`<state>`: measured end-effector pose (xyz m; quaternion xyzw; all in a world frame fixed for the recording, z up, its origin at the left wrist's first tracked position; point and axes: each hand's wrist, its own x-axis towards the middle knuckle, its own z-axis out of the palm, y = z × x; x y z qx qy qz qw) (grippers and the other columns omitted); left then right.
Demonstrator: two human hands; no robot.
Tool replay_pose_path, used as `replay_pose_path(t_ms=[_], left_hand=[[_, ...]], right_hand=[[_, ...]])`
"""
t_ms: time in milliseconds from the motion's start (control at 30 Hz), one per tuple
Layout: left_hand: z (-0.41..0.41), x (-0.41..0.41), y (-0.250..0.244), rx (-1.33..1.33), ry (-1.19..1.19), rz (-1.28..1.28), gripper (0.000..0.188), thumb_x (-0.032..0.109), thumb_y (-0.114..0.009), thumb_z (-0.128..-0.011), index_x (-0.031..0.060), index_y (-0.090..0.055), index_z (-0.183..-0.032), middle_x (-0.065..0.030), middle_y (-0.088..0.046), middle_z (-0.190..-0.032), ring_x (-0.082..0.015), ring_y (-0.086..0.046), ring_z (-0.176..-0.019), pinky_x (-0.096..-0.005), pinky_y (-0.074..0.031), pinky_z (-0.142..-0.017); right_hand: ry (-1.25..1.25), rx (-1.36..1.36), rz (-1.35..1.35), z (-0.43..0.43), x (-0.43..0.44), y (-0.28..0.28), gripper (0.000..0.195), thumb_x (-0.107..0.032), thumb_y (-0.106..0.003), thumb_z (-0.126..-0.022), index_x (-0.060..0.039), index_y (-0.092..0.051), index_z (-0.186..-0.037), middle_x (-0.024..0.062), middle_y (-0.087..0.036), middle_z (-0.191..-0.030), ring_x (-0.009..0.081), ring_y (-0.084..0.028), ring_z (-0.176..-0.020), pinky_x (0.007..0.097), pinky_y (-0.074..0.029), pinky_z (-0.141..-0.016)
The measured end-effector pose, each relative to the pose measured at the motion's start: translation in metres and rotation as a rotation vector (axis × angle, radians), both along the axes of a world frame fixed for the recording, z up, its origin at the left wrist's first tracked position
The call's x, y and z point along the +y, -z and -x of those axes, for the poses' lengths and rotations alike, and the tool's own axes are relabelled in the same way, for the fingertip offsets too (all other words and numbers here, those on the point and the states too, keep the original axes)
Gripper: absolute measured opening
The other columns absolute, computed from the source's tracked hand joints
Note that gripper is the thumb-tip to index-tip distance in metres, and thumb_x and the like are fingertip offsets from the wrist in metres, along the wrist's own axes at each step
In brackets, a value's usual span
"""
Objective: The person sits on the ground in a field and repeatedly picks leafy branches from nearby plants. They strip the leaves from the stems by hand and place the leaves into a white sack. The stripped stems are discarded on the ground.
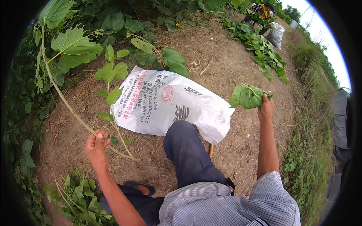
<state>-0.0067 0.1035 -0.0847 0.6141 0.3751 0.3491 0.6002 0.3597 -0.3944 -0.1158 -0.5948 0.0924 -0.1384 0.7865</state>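
My left hand (97, 148) grips a long, pale green branch (62, 96) near its lower end, with the thumb and fingers closed around it. Large lobed leaves (74, 46) hang from the branch's upper part. A thin side shoot (116, 124) with small leaves rises from near its base. Out to the right, my right hand (265, 108) holds picked green leaves (249, 96) by their stalk end; how many are stacked there I cannot tell. Between my hands a white woven sack (158, 104) bearing writing lies on the soil, partly hidden by my knee.
Dense leafy plants (118, 22) border the left and far side. Cut leafy stems (82, 197) lie by my foot. Farther off, a person (258, 17) bends beside a leaf row (254, 48) and a full white sack (276, 34). A wooden handle (211, 150) shows beside my knee.
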Motion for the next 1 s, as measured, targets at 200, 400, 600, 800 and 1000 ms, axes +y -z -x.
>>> replay_pose_path(t_ms=[200, 400, 600, 800, 1000], left_hand=[[-0.006, 0.004, 0.004, 0.005, 0.000, -0.004, 0.030, 0.016, -0.062, -0.092, -0.0046, -0.058, -0.114, -0.0119, -0.065, -0.100, -0.0163, -0.064, -0.090, -0.0273, -0.058, -0.073], [-0.009, -0.002, 0.003, 0.035, 0.003, -0.031, 0.033, 0.018, -0.063, -0.092, -0.0048, -0.058, -0.115, -0.0120, -0.065, -0.100, -0.0170, -0.065, -0.090, -0.0284, -0.058, -0.073], [-0.013, -0.011, -0.002, 0.086, 0.007, -0.059, 0.031, 0.017, -0.063, -0.092, -0.0042, -0.058, -0.114, -0.0108, -0.065, -0.099, -0.0171, -0.065, -0.090, -0.0279, -0.058, -0.073], [-0.009, -0.013, -0.004, 0.038, 0.037, -0.036, 0.025, 0.011, -0.058, -0.094, -0.0056, -0.059, -0.112, -0.0124, -0.065, -0.099, -0.0181, -0.065, -0.090, -0.0286, -0.058, -0.072], [-0.005, -0.007, -0.003, -0.015, 0.076, -0.003, 0.022, 0.008, -0.058, -0.093, -0.0066, -0.059, -0.110, -0.0120, -0.065, -0.097, -0.0170, -0.065, -0.087, -0.0288, -0.058, -0.070]], right_hand=[[0.404, 0.566, -0.127, 0.071, -0.115, 0.138, 0.029, -0.013, -0.059, -0.090, 0.0030, -0.052, -0.113, 0.0136, -0.059, -0.103, 0.0283, -0.062, -0.084, 0.0452, -0.054, -0.067], [0.372, 0.789, -0.315, 0.079, -0.064, 0.225, 0.031, -0.006, -0.047, -0.092, 0.0039, -0.047, -0.122, 0.0203, -0.055, -0.114, 0.0385, -0.062, -0.092, 0.0590, -0.053, -0.078], [-0.400, 0.724, -0.869, 0.040, 0.090, 0.238, 0.033, -0.012, -0.040, -0.096, 0.0020, -0.046, -0.125, 0.0208, -0.054, -0.119, 0.0330, -0.059, -0.103, 0.0492, -0.051, -0.087], [-0.488, 0.685, -0.550, 0.049, 0.112, 0.223, 0.030, -0.016, -0.047, -0.093, 0.0014, -0.051, -0.118, 0.0165, -0.058, -0.107, 0.0273, -0.059, -0.094, 0.0417, -0.050, -0.079], [-0.198, 0.776, -0.116, 0.051, -0.001, 0.224, 0.017, -0.013, -0.049, -0.090, -0.0010, -0.060, -0.093, 0.0114, -0.062, -0.076, 0.0223, -0.059, -0.067, 0.0361, -0.050, -0.057]])
